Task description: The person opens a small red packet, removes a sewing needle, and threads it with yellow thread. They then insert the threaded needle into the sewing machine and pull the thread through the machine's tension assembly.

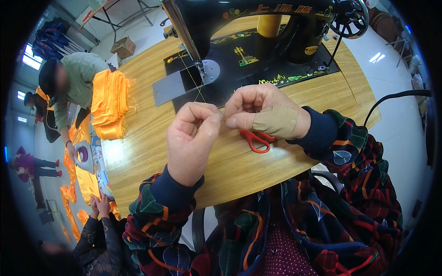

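Note:
My left hand (193,138) and my right hand (262,112) meet fingertip to fingertip above the table, both closed in a pinch. A fine thread (199,93) runs down from the sewing machine's needle area toward my fingers, and a faint strand seems to lie between the fingertips. Tan tape (276,121) wraps the thumb side of my right hand. Just below that hand lie red-handled scissors (260,148), their blades hidden. Behind my hands stands the black sewing machine (258,14) with its presser foot (201,69) and a grey slide plate (168,88).
A folded stack of orange cloth (109,103) rests on the wooden table (147,158) at the left. Beyond that edge, two people handle more orange cloth (86,178). A yellow thread cone (269,25) stands behind the machine arm. A black cable (391,97) curves in from the right.

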{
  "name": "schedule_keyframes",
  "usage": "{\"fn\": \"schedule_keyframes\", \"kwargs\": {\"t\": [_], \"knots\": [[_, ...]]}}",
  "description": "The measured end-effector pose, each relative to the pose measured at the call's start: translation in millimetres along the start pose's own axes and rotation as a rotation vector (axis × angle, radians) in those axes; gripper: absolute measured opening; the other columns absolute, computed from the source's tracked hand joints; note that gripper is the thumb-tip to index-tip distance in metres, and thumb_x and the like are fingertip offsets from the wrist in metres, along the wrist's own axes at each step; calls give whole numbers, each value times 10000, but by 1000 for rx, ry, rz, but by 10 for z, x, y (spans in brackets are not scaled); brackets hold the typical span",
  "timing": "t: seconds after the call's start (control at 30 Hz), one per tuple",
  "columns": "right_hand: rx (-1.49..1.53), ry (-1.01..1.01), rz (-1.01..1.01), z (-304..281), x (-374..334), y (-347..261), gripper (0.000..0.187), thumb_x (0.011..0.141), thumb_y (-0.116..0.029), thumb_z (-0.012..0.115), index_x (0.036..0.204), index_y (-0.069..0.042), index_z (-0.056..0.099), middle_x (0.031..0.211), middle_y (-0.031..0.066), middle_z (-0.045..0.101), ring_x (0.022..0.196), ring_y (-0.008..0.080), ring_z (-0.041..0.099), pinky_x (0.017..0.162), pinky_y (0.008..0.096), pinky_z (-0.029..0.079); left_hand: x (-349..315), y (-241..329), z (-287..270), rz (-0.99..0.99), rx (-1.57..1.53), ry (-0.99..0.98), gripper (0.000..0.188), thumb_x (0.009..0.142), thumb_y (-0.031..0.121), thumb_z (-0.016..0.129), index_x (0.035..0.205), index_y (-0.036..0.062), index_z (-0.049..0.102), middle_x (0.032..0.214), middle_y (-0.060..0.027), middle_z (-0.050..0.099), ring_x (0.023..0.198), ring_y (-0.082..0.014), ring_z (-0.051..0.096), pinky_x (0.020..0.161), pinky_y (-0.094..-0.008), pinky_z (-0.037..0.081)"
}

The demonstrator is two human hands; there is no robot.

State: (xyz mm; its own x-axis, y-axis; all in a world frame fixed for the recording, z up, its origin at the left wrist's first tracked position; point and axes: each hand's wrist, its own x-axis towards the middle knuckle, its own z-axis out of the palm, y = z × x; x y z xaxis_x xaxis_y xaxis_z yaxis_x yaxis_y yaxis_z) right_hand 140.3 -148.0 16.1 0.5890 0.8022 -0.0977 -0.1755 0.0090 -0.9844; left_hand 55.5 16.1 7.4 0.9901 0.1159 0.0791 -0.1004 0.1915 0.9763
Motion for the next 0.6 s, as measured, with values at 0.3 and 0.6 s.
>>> {"fn": "schedule_keyframes", "kwargs": {"t": [0.3,0.6], "knots": [[9,-6,-1,-5,-1,-3,161,791,-96,637,916,2,610,823,41,620,735,78,562,676,200,462,1,1,2,-5,-6,3,32,827,-5,534,844,18,520,905,-35,565,816,-63,494,763,-211,400],[7,-6,6,-6,-2,0,166,791,-97,636,921,3,609,830,44,622,736,78,566,676,198,465,2,-2,0,2,-8,-1,30,830,-6,527,849,14,518,906,-36,566,819,-66,501,768,-211,406]]}}
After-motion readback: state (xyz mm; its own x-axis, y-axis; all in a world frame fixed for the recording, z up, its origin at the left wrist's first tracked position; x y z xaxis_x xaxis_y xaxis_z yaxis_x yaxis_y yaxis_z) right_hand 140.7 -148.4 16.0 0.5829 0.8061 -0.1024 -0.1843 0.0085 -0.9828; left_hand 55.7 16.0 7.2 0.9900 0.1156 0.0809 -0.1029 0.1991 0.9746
